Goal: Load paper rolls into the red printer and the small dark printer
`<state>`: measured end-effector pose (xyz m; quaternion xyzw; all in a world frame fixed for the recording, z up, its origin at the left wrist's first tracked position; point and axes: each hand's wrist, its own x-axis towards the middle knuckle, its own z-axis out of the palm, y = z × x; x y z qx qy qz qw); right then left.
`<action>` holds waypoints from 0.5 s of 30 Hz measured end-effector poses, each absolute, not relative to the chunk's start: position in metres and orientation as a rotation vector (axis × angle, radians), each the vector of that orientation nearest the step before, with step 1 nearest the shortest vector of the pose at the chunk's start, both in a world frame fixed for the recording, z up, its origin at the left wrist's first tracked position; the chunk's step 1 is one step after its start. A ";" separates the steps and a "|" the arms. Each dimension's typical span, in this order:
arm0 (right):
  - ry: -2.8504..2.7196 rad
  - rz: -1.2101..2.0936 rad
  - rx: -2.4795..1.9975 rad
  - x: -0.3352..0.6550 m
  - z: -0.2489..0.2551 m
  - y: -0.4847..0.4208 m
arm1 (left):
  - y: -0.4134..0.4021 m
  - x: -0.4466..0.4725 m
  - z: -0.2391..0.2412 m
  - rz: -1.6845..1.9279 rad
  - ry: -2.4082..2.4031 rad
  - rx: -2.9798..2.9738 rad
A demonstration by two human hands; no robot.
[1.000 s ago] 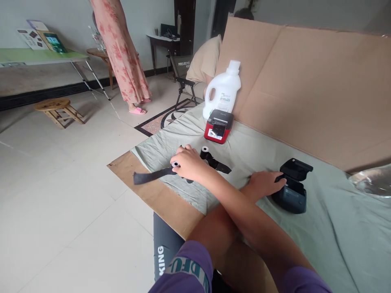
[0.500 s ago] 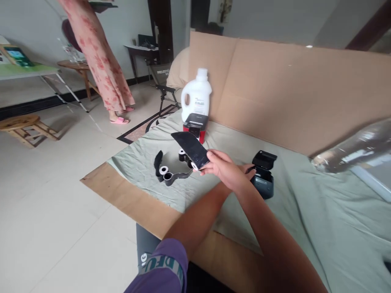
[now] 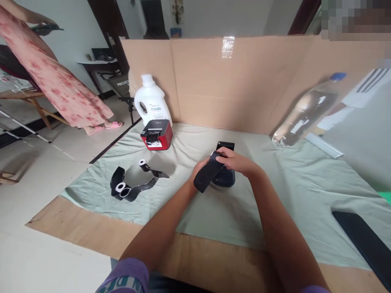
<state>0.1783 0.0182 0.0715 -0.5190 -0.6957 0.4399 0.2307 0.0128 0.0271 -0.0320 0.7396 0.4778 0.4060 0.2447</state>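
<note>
My right hand (image 3: pixel 236 159) is closed on the top end of a black strip (image 3: pixel 207 176), which hangs slanted in front of a small dark printer (image 3: pixel 225 177) with its lid up. My left hand (image 3: pixel 198 167) sits just behind the strip and beside the printer, its fingers hidden. To the left on the green cloth (image 3: pixel 275 191) lie two white paper rolls (image 3: pixel 143 162) (image 3: pixel 120 187) among curled black wrappers (image 3: pixel 137 190).
A red printer (image 3: pixel 156 136) and a white jug (image 3: pixel 151 101) stand at the back left against a cardboard wall (image 3: pixel 232 81). A clear bottle (image 3: pixel 301 116) leans at the right. A flat black object (image 3: pixel 363 240) lies front right. A person in a floral dress (image 3: pixel 51 89) stands left.
My arms have uncrossed. My right hand left the rolls, lifted a black strip and carried it right to the dark printer. The view has swung to the right.
</note>
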 end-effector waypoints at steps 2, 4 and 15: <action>-2.059 1.089 -1.407 0.190 0.069 0.023 | 0.026 0.009 -0.038 1.092 1.214 2.004; -2.122 1.041 -1.344 0.197 0.067 0.026 | 0.024 0.009 -0.040 1.107 1.183 1.987; -2.161 0.797 -1.366 0.205 0.058 0.029 | 0.008 0.012 -0.040 1.428 1.265 2.248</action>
